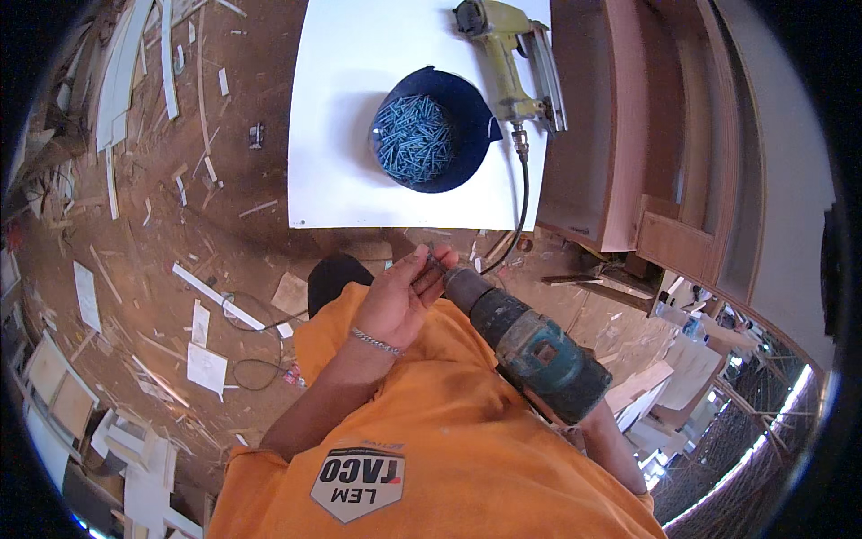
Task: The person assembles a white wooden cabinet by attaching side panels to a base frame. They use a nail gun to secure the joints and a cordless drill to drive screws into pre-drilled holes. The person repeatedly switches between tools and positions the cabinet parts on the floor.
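My right hand (594,419) grips a teal and black cordless drill (539,355) from beneath, and the drill hides most of its fingers. The drill's dark chuck points up and to the left, toward my left hand (400,296). My left fingers are pinched together around a thin dark piece at the chuck's tip; whether it is a bit or a screw cannot be made out. Just beyond my hands, a dark blue bucket (473,135) holds many bluish metal screws (413,139). It stands on a white board (332,193).
A yellowish nail gun (505,67) lies at the board's far right, its black air hose (523,202) running down off the edge. Reddish-brown wooden cabinet frames (620,135) stand along the right. Wood offcuts and strips (215,296) litter the brown floor on the left.
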Available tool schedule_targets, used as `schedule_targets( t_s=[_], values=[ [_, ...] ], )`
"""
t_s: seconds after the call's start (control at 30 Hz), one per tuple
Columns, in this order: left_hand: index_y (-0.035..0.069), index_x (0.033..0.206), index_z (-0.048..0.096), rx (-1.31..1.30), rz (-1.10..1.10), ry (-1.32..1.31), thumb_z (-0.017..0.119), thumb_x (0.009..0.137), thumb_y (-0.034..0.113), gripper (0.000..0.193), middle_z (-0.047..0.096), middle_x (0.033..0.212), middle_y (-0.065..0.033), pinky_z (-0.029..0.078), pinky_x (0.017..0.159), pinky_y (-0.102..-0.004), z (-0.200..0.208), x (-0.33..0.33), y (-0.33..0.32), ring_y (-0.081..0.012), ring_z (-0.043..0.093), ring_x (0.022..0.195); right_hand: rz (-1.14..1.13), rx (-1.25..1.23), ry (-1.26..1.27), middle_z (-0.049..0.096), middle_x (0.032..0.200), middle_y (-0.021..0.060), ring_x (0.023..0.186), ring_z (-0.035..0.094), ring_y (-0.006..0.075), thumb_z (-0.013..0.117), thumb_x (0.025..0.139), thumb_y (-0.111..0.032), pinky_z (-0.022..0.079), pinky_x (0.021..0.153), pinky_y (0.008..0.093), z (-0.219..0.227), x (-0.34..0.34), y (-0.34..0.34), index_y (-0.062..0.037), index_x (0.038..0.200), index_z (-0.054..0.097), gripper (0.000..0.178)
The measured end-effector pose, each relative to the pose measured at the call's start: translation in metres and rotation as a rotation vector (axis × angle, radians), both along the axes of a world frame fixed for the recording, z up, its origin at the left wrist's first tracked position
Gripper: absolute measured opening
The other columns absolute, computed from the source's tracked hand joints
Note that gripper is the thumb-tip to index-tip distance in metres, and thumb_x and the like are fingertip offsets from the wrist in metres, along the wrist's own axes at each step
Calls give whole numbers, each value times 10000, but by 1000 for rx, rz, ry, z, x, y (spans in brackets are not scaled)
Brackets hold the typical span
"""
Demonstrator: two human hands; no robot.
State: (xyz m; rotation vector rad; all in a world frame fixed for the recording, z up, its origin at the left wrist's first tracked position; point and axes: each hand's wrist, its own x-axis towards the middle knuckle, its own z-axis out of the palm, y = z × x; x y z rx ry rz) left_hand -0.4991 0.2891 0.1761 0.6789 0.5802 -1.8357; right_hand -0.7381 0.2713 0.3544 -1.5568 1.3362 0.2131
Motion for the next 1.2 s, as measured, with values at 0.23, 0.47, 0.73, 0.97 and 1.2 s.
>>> schedule_targets(
  t_s=[0.23, 0.47, 0.73, 0.97, 1.2],
  values=[
    [-12, 1173, 612, -42, -67, -102, 567, 1024, 195, 259, 670, 1204, -141, 533, 976, -322, -7, 11, -6, -214, 651, 1128, -167, 166, 17, 713, 1092, 93, 975, 677, 199, 848, 732, -184, 540, 893, 353, 6, 36, -34, -64, 1111, 696, 426],
    [18, 1318, 538, 23, 61, 19, 547, 1032, 249, 368, 646, 1277, -98, 487, 1035, -338, -32, 20, 4, -220, 596, 1220, 405, -148, 5, 709, 979, 132, 891, 703, 231, 836, 733, -207, 549, 797, 353, 1, 86, -59, -62, 1038, 694, 366],
    [17, 1276, 557, -40, 264, 246, 551, 1031, 265, 349, 587, 1364, -151, 406, 1122, -410, -54, 29, 0, -248, 516, 1311, 128, 76, 129, 709, 947, 148, 849, 704, 259, 815, 712, -188, 544, 802, 355, -7, 141, -68, -22, 1043, 678, 395],
    [23, 1235, 588, -14, 282, 280, 574, 1016, 260, 323, 580, 1382, -141, 388, 1131, -422, -62, 30, 2, -261, 520, 1299, 432, 30, 160, 710, 999, 160, 884, 698, 278, 812, 676, -198, 533, 844, 358, -7, 142, -80, -20, 1083, 683, 463],
    [4, 1230, 552, 12, 311, 364, 487, 1055, 250, 309, 579, 1378, -181, 452, 1080, -405, -55, 38, -6, -272, 533, 1312, 328, 110, 182, 704, 1049, 158, 928, 691, 297, 835, 633, -232, 518, 891, 370, -2, 153, -88, -17, 1094, 684, 530]
  ],
)
